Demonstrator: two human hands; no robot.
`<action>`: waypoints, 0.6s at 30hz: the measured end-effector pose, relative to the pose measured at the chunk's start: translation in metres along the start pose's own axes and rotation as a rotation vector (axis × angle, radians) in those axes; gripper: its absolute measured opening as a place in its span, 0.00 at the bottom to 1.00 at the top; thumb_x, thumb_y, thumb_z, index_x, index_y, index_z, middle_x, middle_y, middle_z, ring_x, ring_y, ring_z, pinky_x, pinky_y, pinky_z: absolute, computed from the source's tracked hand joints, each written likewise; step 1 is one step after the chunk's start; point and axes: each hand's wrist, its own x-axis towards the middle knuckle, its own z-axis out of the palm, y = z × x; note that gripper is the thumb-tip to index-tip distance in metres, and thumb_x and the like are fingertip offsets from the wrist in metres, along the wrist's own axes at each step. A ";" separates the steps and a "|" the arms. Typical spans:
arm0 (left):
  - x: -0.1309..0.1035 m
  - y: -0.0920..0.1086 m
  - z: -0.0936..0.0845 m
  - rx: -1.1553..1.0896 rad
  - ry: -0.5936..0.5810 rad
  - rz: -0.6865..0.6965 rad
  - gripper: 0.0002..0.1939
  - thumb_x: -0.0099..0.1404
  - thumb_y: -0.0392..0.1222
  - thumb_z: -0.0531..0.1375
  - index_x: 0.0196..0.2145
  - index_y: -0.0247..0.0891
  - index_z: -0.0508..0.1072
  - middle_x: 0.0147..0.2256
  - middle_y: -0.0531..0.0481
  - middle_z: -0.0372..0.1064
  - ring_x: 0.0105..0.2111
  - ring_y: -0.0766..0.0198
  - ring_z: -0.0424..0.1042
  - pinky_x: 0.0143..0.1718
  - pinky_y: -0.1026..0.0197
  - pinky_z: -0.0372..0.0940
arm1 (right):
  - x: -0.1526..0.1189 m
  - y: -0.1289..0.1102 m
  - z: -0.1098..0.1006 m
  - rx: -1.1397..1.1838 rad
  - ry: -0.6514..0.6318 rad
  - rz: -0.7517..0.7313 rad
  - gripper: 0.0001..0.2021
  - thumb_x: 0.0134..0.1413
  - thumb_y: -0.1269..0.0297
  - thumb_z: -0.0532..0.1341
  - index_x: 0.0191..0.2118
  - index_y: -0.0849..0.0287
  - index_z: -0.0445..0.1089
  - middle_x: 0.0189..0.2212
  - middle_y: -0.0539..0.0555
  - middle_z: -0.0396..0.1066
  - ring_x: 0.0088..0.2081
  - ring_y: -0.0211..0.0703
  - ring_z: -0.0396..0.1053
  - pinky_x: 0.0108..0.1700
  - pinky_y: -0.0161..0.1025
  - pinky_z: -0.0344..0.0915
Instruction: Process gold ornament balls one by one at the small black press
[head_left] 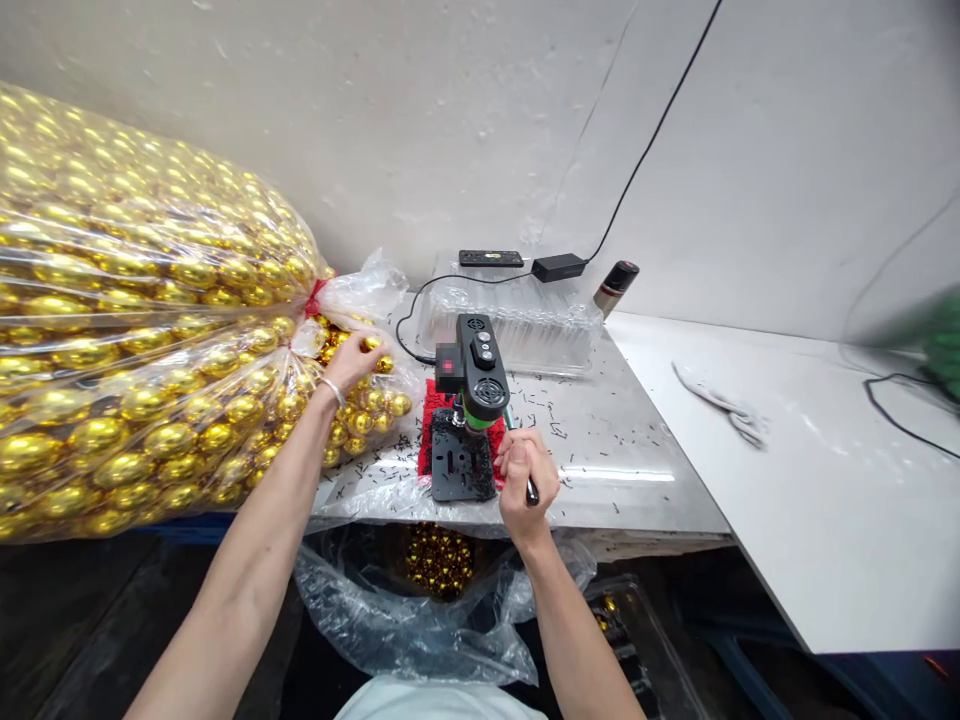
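Head view: left hand partly curled among gold balls, 9 o'clock of black press; can't tell if one's gripped. Right hand closed round lever, press's 5 o'clock. Likely ball pickup; slick-looking balls call for secure pinch.

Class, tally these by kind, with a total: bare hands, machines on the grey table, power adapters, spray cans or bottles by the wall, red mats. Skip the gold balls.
Hands: 2 (left hand, right hand)
Machine: 1
Adapter: 1
Can or bottle: 1
Red mat: 1
Total: 6
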 end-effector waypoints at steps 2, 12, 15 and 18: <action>-0.004 0.001 -0.008 -0.288 0.167 -0.085 0.12 0.62 0.44 0.58 0.41 0.34 0.69 0.28 0.53 0.69 0.22 0.70 0.64 0.27 0.66 0.62 | -0.001 0.001 0.000 0.000 0.003 -0.004 0.15 0.60 0.73 0.48 0.23 0.57 0.57 0.21 0.49 0.60 0.29 0.38 0.63 0.30 0.38 0.59; -0.034 0.010 0.005 0.572 0.065 0.086 0.19 0.64 0.42 0.55 0.51 0.32 0.66 0.47 0.34 0.68 0.47 0.46 0.68 0.46 0.50 0.63 | -0.003 0.002 0.000 0.022 0.002 0.022 0.14 0.60 0.73 0.49 0.24 0.57 0.59 0.23 0.50 0.61 0.28 0.38 0.63 0.28 0.37 0.59; -0.051 0.015 0.010 0.868 -0.071 0.105 0.18 0.64 0.36 0.52 0.51 0.28 0.66 0.48 0.26 0.66 0.50 0.39 0.65 0.44 0.46 0.64 | -0.004 0.002 -0.001 0.021 -0.004 0.024 0.13 0.60 0.73 0.49 0.24 0.57 0.59 0.23 0.50 0.61 0.28 0.37 0.63 0.28 0.36 0.59; -0.057 0.017 0.006 0.939 -0.192 0.059 0.19 0.63 0.33 0.52 0.51 0.31 0.66 0.47 0.28 0.67 0.49 0.39 0.67 0.43 0.46 0.64 | -0.006 0.003 0.000 0.012 0.013 0.048 0.13 0.60 0.73 0.49 0.25 0.57 0.60 0.23 0.49 0.61 0.27 0.37 0.63 0.28 0.37 0.59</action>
